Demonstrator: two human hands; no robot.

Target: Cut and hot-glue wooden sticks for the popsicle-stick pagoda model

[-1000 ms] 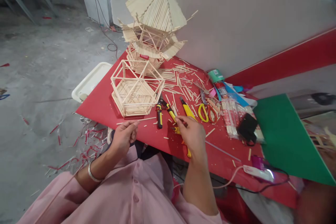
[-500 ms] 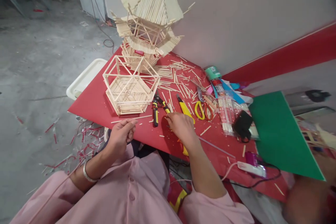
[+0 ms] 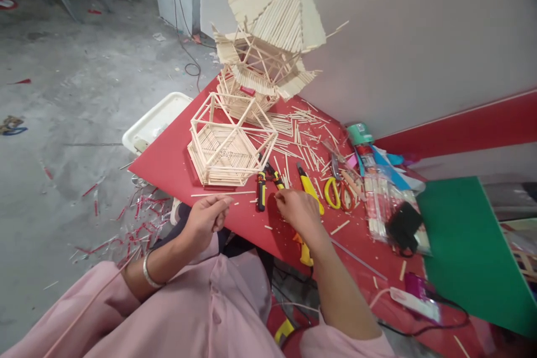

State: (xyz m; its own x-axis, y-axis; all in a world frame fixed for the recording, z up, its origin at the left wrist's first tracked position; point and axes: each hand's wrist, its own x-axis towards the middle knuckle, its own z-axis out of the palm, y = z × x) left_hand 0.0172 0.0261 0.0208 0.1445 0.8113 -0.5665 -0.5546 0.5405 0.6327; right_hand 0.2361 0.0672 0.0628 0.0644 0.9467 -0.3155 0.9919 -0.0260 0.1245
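Observation:
My left hand (image 3: 207, 217) is closed in a pinch above the red table's near edge; whatever is between its fingertips is too small to make out. To its right, my right hand (image 3: 298, 211) is also closed, fingers curled down, and their tips hide anything held. Just beyond the left hand stands an open hexagonal frame of thin wooden sticks (image 3: 235, 135) on a slatted stick base (image 3: 224, 151). Black-and-yellow pliers (image 3: 261, 191) lie between the hands and the frame. A yellow utility knife (image 3: 309, 187) is behind the right hand, and a yellow-orange tool (image 3: 305, 254) lies partly under that wrist.
A tiered stick pagoda (image 3: 277, 22) rises at the back of the red tabletop (image 3: 168, 159). Loose sticks (image 3: 308, 142), scissors (image 3: 333, 193), bagged sticks (image 3: 375, 204), a black adapter (image 3: 405, 226) and a green board (image 3: 465, 246) spread rightward. A white power strip (image 3: 413, 303) trails cables.
The camera view has swung left, so the table and models sit farther right in the picture. Both hands stay closed and nearly in the same pose over the table's near edge.

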